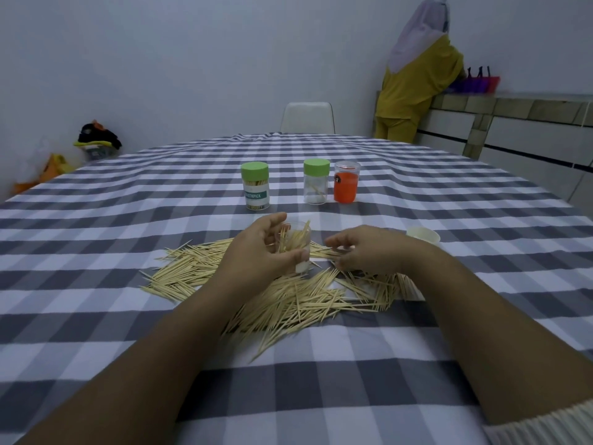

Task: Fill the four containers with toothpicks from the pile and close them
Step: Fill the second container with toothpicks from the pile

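Two hands are working over the toothpick pile (288,300): the left hand (256,248) is curling its fingers and thumb round a clear cup (296,245), holding it just above the pile with toothpicks sticking out of its open top, while the right hand (362,248) is resting on the pile just beside the cup, fingers bent down among the sticks; whether they are pinching any cannot be told. A white lid (423,235) is lying near the right wrist. Farther back on the checked tablecloth (128,220), three containers are standing upright: a green-capped jar (255,186) packed with toothpicks, a green-capped clear jar (316,181) with only a few inside, and touching it an orange container (346,182).
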Demonstrator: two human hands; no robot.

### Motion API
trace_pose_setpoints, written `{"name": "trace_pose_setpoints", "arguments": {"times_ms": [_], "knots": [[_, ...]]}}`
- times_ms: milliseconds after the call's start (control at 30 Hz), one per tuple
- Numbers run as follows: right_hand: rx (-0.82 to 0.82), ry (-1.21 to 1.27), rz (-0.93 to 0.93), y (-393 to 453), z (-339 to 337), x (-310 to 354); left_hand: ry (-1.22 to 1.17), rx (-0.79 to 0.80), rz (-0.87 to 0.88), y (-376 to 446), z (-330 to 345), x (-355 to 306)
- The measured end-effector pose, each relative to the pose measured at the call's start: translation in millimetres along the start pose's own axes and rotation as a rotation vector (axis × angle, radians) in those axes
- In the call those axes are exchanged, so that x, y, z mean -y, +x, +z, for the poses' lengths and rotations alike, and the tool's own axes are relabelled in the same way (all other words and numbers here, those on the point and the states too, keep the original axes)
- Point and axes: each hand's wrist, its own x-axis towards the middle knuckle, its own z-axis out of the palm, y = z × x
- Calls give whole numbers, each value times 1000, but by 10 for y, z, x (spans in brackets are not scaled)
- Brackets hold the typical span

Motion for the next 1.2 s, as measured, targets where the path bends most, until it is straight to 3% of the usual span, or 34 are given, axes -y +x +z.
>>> {"name": "trace_pose_setpoints", "arguments": {"times_ms": [300,467,600,1200], "knots": [[118,-36,-16,15,30,26,-7,22,-16,13,-39,-3],[8,-92,-54,105,148,28,13,4,-22,39,-78,26],[-106,-289,-81,174,225,46,30,-2,-27,43,-85,26],[-380,-614,-120,270,398,59,54,4,-11,40,-78,14]]}}
